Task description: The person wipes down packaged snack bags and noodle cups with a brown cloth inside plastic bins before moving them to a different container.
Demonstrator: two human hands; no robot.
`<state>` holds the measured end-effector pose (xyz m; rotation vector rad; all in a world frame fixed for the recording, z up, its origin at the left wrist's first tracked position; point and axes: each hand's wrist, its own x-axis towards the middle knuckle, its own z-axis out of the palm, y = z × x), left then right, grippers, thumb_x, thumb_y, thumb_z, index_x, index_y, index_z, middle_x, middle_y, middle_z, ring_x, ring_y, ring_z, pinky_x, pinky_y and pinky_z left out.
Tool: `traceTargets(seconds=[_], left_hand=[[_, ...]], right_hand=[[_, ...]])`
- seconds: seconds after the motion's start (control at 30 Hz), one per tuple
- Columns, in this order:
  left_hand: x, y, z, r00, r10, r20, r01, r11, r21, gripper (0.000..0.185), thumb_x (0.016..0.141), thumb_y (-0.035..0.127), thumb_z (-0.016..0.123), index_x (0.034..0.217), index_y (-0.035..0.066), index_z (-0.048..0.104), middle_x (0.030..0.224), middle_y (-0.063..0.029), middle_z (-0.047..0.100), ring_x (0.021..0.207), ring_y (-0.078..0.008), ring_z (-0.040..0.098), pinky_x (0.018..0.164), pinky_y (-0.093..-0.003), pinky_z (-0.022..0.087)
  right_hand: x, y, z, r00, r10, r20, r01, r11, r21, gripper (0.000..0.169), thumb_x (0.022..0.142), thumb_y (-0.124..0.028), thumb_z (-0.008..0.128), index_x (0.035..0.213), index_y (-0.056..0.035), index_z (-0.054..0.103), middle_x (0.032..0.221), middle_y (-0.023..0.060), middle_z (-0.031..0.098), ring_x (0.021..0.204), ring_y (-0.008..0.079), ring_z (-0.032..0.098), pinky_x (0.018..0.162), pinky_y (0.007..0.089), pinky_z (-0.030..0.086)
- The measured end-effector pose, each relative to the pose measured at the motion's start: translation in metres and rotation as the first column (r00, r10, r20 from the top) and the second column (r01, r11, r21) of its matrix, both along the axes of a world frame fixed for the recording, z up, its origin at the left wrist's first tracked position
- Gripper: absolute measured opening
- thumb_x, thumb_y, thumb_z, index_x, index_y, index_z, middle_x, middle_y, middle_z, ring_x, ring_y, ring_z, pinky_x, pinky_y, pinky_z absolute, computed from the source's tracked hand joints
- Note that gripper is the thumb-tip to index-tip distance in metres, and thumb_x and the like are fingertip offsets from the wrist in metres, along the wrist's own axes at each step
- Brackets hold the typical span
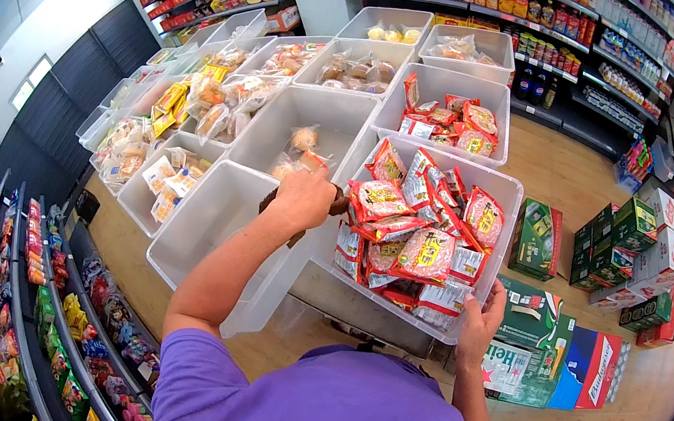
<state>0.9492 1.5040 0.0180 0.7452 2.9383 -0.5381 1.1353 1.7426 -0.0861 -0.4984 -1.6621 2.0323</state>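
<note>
A clear plastic bin (508,189) full of red-and-white wrapped rice cracker packs (427,255) stands before me. My right hand (483,312) rests on its near right corner, thumb over the rim. My left hand (306,196) reaches over the near edge of a neighbouring bin (266,116). Its fingers are at a small wrapped item with a red edge (313,159); whether they grip it cannot be told. Wrapped round buns (304,138) lie in that bin. An empty clear bin (200,217) sits below my left forearm.
More bins of wrapped bakery goods (356,71) extend away and to the left. Snack shelves (68,328) stand at lower left, drink shelves (533,12) at the back. Beer cartons (525,340) and stacked boxes (622,250) are on the floor at right.
</note>
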Motion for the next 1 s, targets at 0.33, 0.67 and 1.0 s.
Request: traceTargets(seconds=[0.33,0.67,1.0], left_hand=[[0.068,0.008,0.035,0.971,0.018,0.237,0.046,0.964,-0.262,0.017,0.074,0.012,0.057,0.087,0.011,0.068,0.093,-0.0113,0.062,0.085,-0.0264,0.063,0.070,-0.0359,0.051],[0.099,-0.016,0.043,0.986,-0.010,0.168,-0.020,0.984,0.179,0.030,0.067,0.011,0.055,0.095,0.016,0.065,0.084,-0.0127,0.057,0.076,-0.0318,0.059,0.065,-0.0427,0.046],[0.147,0.007,0.002,0.945,-0.290,0.150,0.222,0.908,0.356,0.033,0.069,0.012,0.056,0.101,0.009,0.060,0.088,-0.0141,0.055,0.070,-0.0316,0.060,0.060,-0.0420,0.048]], right_hand=[[-0.002,0.000,-0.008,0.996,-0.011,-0.083,0.008,0.999,-0.031,0.044,0.080,-0.004,0.051,0.121,0.0033,0.037,0.110,0.0110,0.049,0.095,0.0152,0.050,0.083,0.0282,0.041],[-0.003,0.002,-0.016,0.995,-0.029,-0.100,0.031,0.999,0.017,0.040,0.079,-0.003,0.053,0.116,0.0031,0.039,0.107,0.0114,0.047,0.095,0.0155,0.048,0.078,0.0278,0.044],[-0.006,-0.001,-0.017,0.990,-0.049,-0.136,0.052,0.998,0.018,0.032,0.091,-0.020,0.044,0.115,0.0014,0.041,0.106,0.0080,0.047,0.093,0.0116,0.045,0.084,0.0267,0.037]])
